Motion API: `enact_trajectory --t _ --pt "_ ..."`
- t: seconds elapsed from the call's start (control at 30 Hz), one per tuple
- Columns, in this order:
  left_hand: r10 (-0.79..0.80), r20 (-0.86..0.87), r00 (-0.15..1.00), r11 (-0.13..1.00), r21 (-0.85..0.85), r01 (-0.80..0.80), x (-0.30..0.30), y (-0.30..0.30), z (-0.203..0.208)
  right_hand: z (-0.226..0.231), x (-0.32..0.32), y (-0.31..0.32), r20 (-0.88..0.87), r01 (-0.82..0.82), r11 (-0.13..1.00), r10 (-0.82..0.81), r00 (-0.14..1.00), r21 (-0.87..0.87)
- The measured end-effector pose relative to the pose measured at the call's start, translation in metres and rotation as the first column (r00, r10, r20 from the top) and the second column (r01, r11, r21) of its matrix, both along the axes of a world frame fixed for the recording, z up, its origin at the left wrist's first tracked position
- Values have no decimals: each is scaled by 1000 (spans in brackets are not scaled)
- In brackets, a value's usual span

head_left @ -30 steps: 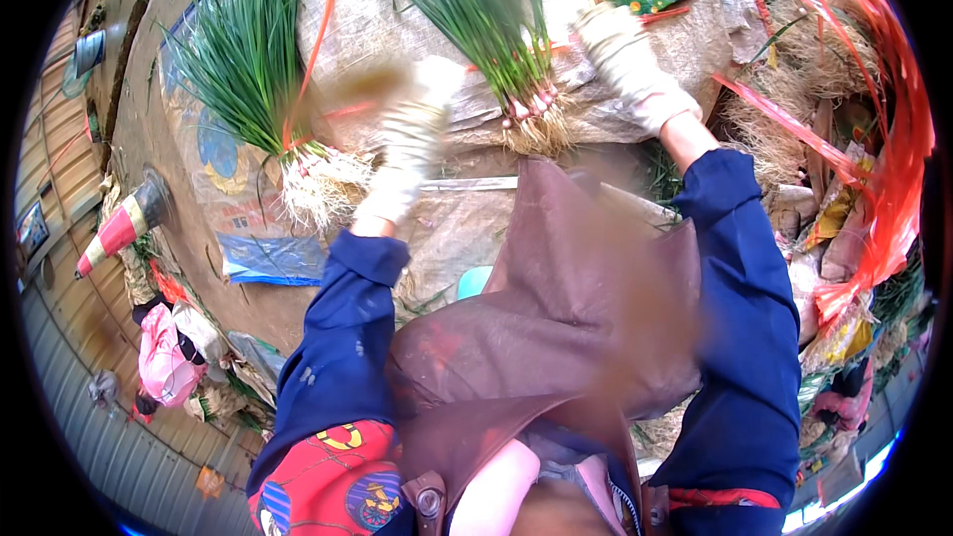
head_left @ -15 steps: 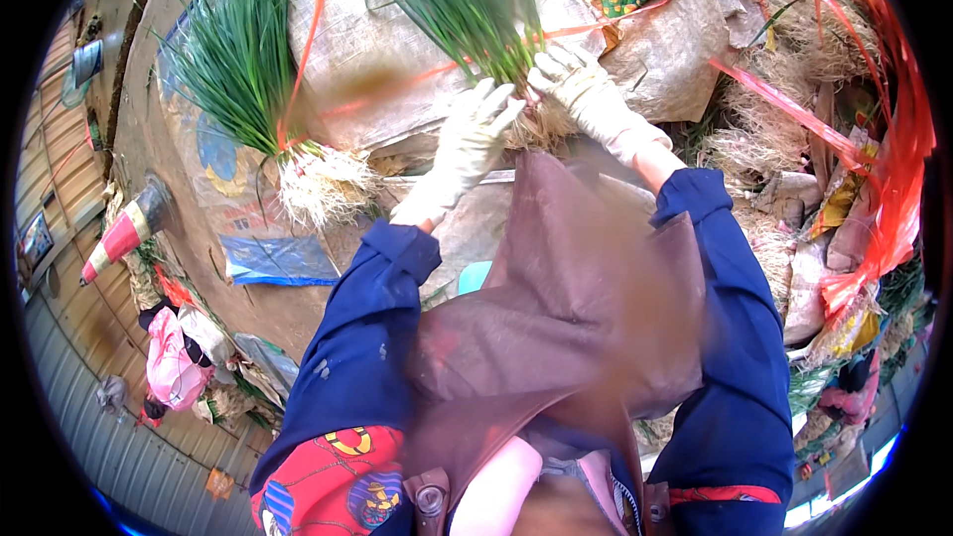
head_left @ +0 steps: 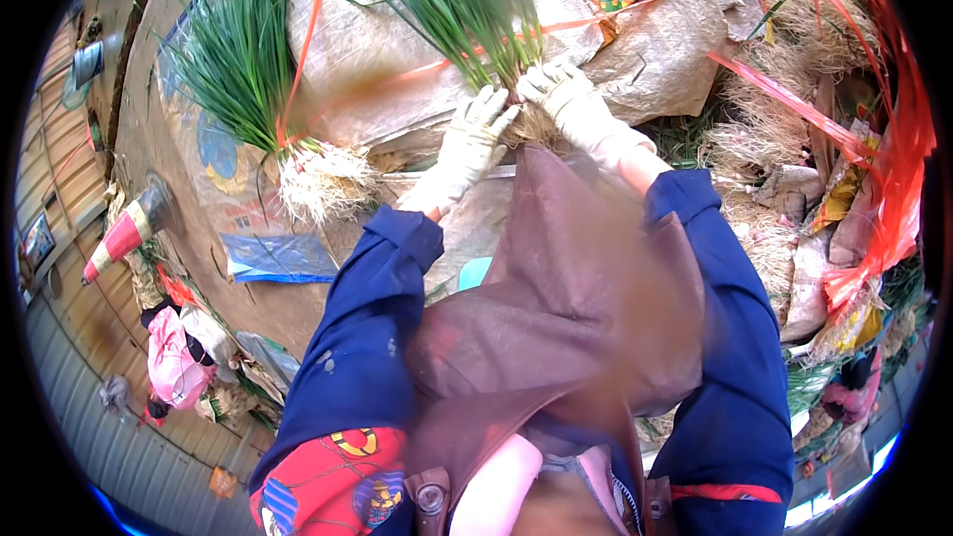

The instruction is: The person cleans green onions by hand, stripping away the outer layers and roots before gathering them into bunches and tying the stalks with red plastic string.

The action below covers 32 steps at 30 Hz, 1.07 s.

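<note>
A loose bunch of scallions (head_left: 486, 25) lies in front of me, its long green leaves pointing away and its pale roots (head_left: 536, 126) toward me. White gloves cover both hands. My left hand (head_left: 471, 142) is at the left side of the bunch's root end, fingers stretched out and slightly apart. From the right, my right hand (head_left: 574, 107) lies against the stems just above the roots, its fingers extended over them. Farther left rests another scallion bunch (head_left: 238, 69), with a red plastic strip (head_left: 301, 60) around its base.
Pale woven sacking (head_left: 397, 30) covers the surface under the bunches. Red plastic strips (head_left: 888, 199) hang at the right, beside a heap of rooted scallions (head_left: 759, 129). A red-and-white cone (head_left: 124, 238) is at the left, and a person in pink (head_left: 179, 362) is beyond it.
Both hands have shifted slightly toward me. My right hand has also slid a little left along the base of the bunch, closer to my left hand.
</note>
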State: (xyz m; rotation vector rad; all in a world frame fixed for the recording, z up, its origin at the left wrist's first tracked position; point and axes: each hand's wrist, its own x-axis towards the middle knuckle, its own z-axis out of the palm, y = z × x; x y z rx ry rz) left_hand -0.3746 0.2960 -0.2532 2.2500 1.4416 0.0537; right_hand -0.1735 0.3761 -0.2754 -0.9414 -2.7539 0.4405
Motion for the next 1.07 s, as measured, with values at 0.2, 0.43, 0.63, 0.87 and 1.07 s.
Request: enact_trajectory --t 0.2,0.43,0.63,0.87,1.07 --pt "27 -62 998 999 29 -25 -18 -3 -7 10 7 11 -79 164 941 -196 977 -297" --pt "-152 -88 984 962 218 168 22 7 -12 2 11 31 -94 189 464 -522 848 -865" --pt "-57 13 998 977 207 53 -9 16 -24 1 41 40 69 318 626 -387 919 -712" --pt "-41 95 995 957 291 11 31 -21 -37 91 49 32 249 276 736 -149 957 -618" --pt "-134 208 969 948 313 64 63 -5 -37 245 197 -33 164 529 567 -569 806 -632"
